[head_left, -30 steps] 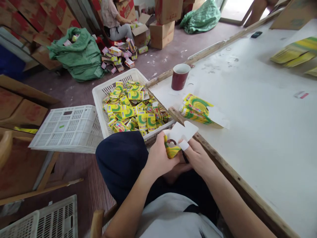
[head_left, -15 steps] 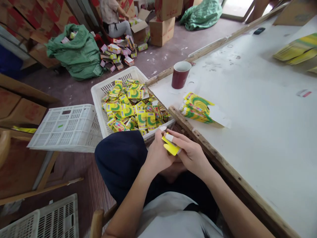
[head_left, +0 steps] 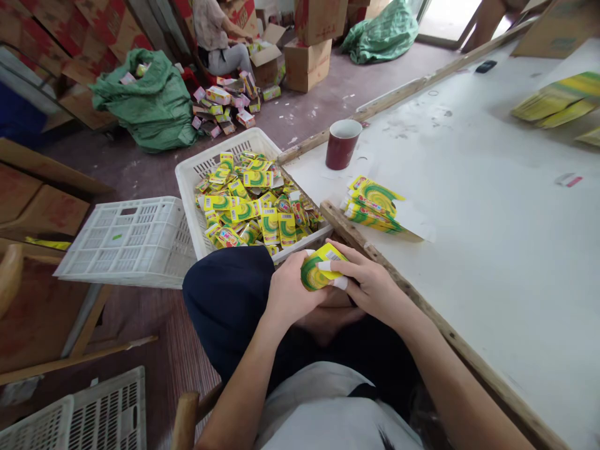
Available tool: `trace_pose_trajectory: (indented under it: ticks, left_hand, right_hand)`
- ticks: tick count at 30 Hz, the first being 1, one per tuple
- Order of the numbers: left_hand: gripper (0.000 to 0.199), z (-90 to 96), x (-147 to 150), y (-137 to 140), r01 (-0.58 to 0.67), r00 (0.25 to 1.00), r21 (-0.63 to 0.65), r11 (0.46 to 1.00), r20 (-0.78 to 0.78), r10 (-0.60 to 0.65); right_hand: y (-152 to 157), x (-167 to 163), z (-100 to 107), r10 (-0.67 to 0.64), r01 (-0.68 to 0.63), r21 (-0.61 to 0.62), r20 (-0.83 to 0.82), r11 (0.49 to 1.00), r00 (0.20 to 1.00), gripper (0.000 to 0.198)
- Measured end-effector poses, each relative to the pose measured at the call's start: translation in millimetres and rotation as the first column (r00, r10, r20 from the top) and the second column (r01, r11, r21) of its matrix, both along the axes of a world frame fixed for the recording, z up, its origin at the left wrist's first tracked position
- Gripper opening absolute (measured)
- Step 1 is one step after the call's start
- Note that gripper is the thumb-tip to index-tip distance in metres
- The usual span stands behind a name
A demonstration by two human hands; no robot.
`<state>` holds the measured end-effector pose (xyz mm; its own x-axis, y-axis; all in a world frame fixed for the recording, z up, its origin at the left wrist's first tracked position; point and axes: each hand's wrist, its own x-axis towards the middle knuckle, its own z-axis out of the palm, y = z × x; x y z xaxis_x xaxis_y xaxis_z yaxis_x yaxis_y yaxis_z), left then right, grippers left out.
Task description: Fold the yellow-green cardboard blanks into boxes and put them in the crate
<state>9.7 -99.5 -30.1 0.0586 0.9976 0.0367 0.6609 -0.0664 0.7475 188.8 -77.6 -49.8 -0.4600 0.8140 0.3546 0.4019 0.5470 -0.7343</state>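
Observation:
A small yellow and green carton (head_left: 315, 272) with a barcode is held between both hands above my lap. My left hand (head_left: 291, 289) is closed around its left side. From the right, my right hand (head_left: 370, 281) grips it, with white covers on some fingertips pressed against its face. Just beyond the hands, a white plastic crate (head_left: 187, 181) holds a heap of similar yellow cartons (head_left: 244, 212). On the white table to the right lies a stack of flat yellow cartons (head_left: 375, 203).
A dark red cup (head_left: 344, 145) stands on the white table (head_left: 492, 250), whose wooden edge (head_left: 422, 306) runs beside my right arm. An upturned white crate (head_left: 126, 240) is at left. Farther off are a green sack (head_left: 145, 103), scattered boxes (head_left: 225, 100) and a seated person (head_left: 220, 37).
The carton has turned in my hands, so its green-swirled, barcoded face now shows instead of a yellow flap. My right fingers have shifted over it. The view has moved slightly.

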Motion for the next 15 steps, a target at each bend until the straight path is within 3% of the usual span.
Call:
trace_pose_trajectory:
  ticks: [4,9,15]
  left_hand:
    - [0.047,3.5,2.8,-1.1,0.039,0.999,-0.005,0.999,0.029,-0.039]
    - [0.049,3.7,6.1,1.7,0.001,1.0,0.005,1.0,-0.002,-0.001]
    - [0.05,3.2,3.5,4.7,0.012,0.999,0.041,0.999,-0.033,-0.011]
  right_hand:
    - [3.3,11.1,5.1,0.081,-0.08,-0.018,0.033,0.997,0.996,0.02]
    - [-3.2,0.2,0.8,-0.095,0.095,0.01,-0.032,0.995,0.995,0.019]
    - [-1.9,-0.3,-1.5,0.023,-0.04,-0.105,-0.154,0.994,0.988,0.026]
